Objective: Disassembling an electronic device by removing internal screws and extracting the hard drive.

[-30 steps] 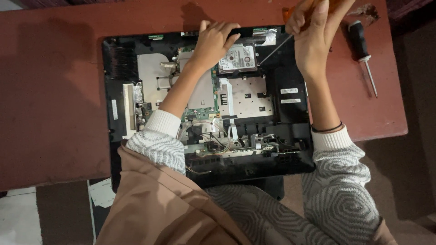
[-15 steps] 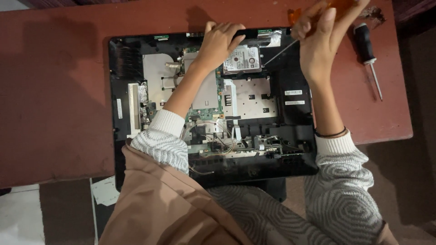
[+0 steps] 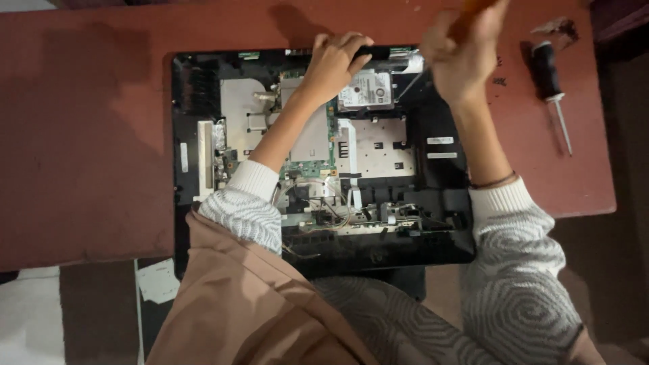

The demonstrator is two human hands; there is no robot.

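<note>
Gripping an orange-handled screwdriver point(image 3: 466, 17), right hand point(image 3: 463, 57) fingers clamp; left hand point(image 3: 334, 64) fingers curl on the black casing point(image 3: 446, 196).

From our single head-worn camera we look almost straight down, at close range, onto the opened computer chassis point(image 3: 433, 196) on a red table point(image 3: 88, 135).

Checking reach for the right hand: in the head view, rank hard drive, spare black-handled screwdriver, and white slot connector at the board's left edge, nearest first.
From the right hand, which grips an orange-handled screwdriver:
1. Hard drive, just to its left, in the open case's top middle.
2. Black-handled screwdriver, lying on the table to its right, off the case; only a little farther.
3. White slot connector, far left side of the case.
</note>
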